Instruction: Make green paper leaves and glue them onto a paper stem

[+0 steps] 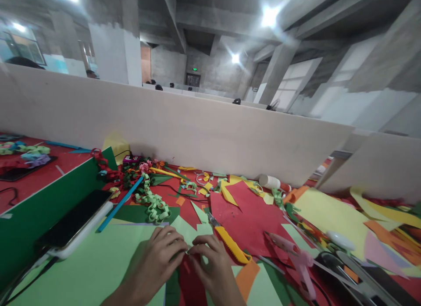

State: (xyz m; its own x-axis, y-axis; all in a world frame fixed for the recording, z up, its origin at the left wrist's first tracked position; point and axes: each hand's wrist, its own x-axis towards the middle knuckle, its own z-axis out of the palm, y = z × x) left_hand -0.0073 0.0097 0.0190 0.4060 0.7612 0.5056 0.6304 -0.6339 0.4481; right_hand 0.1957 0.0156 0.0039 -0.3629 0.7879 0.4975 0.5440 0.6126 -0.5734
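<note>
- Head view, nearest: left hand and right hand rested side by side on the light green sheet, fingertips meeting over a small pale green paper piece; fingers curled and pinched together on it, though the piece itself was too small to make out clearly.
- Yellow utility knife lay just right of the right hand, blade pointing away.
- Pink scissors lay further right on red paper.
- Phone, dark screen up, lay on a white block at left.
- Green paper chain and blue stick lay beyond the hands.
- White glue tube lay by the partition wall.
</note>
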